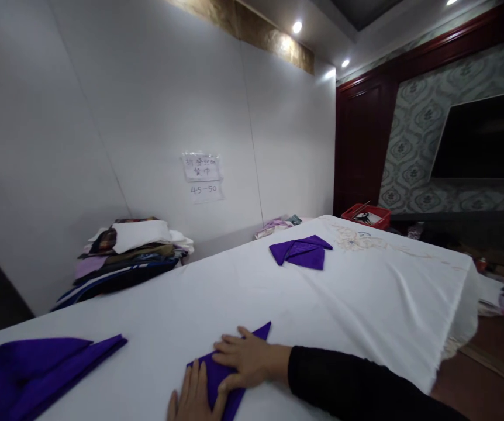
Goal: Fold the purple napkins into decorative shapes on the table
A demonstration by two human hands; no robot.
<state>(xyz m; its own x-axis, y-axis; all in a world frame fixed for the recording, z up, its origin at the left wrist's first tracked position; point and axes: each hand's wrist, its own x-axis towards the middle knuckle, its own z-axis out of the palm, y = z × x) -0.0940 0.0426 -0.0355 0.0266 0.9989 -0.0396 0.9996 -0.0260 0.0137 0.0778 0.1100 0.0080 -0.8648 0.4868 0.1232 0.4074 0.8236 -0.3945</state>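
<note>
I am pressing my right hand (245,358) flat, fingers stretched out and lying close together, onto a folded purple napkin (230,368) near the front edge of the worktop (366,292); the black sleeve (357,383) of that arm is running off toward the lower right. My left hand (194,397) is lying open just beside it at the bottom of the view, fingers spread and pointing away from me, its fingertips touching the near side of the same napkin, and neither hand is gripping anything. The napkin is tapering to a point that is sticking out past my right hand toward the far side. A white cloth is covering the whole worktop. Well to the left, a second purple napkin (37,368) is lying loosely folded. Farther out, near the middle of the worktop, a third purple napkin (302,251) is sitting folded into a neat pointed shape. Beyond the far left edge, a pile of folded fabrics (129,254) is resting against the white wall, below a paper note (202,175). A red basket (366,215) is standing past the far corner.
</note>
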